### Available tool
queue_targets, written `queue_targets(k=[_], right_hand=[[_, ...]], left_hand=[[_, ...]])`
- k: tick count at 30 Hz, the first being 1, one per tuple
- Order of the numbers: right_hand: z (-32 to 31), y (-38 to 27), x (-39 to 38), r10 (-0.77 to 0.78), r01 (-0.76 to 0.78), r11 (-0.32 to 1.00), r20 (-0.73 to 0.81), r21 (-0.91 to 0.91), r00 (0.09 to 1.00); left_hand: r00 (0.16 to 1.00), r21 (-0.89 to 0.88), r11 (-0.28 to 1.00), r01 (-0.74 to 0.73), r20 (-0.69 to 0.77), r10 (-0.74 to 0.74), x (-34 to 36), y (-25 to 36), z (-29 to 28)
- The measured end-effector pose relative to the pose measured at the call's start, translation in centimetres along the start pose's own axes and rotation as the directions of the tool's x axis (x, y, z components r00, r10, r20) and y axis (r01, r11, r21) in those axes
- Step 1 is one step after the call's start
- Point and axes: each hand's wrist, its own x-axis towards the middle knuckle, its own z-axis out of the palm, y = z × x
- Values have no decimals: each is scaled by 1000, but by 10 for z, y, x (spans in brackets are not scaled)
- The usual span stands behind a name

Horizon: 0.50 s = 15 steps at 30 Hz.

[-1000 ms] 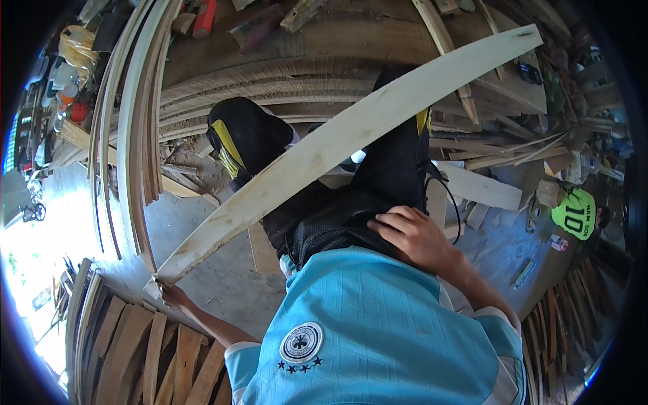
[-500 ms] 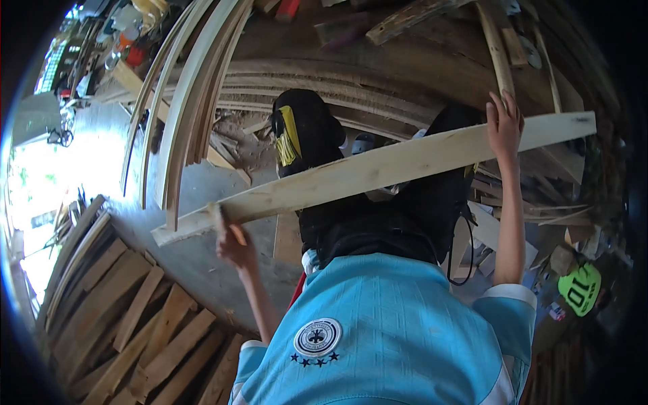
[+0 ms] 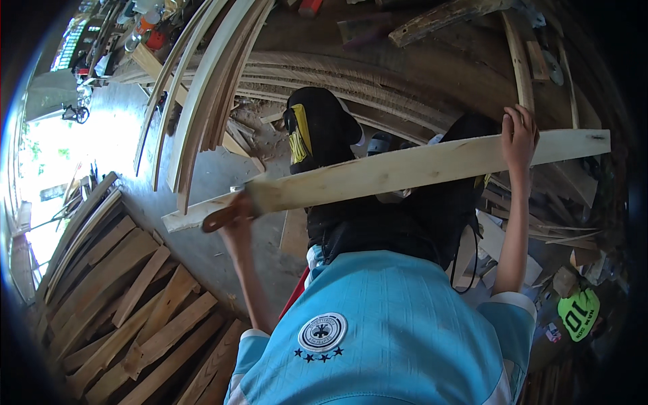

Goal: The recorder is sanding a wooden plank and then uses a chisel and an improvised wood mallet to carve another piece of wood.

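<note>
My left hand (image 3: pixel 236 221) gripped a tool (image 3: pixel 217 219), right hand (image 3: pixel 518 143) a board (image 3: pixel 378 174); at four o'clock, a green shirt (image 3: pixel 578 315) bore lettering.

Single view, head-mounted: a fisheye camera, left unit of a side-by-side pair. Direction observed: steeply downward and slightly forward, from above the light-blue shirt (image 3: pixel 398 304), which occupies the near middle. Working range is close. Both hands fall within the field, the left hand (image 3: pixel 236 219) left of centre, the right hand (image 3: pixel 520 138) to the right, with the pale board (image 3: pixel 385 172) crossing between. Coverage extends from stacked planks (image 3: pixel 128 297) at near left to long strips (image 3: pixel 216 88) at far left. Straight edges bend toward the rim.
</note>
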Motion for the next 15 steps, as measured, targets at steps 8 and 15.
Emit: queue_targets(k=[8,15], right_hand=[[2,-4,-2,27,-26,999,-32,24,999],[-31,-41,-12,91,66,744,-199,665,976]], left_hand=[[898,876,380,-296,120,423,-8,10,52],[412,195,372,-907,585,699,-70,121,237]])
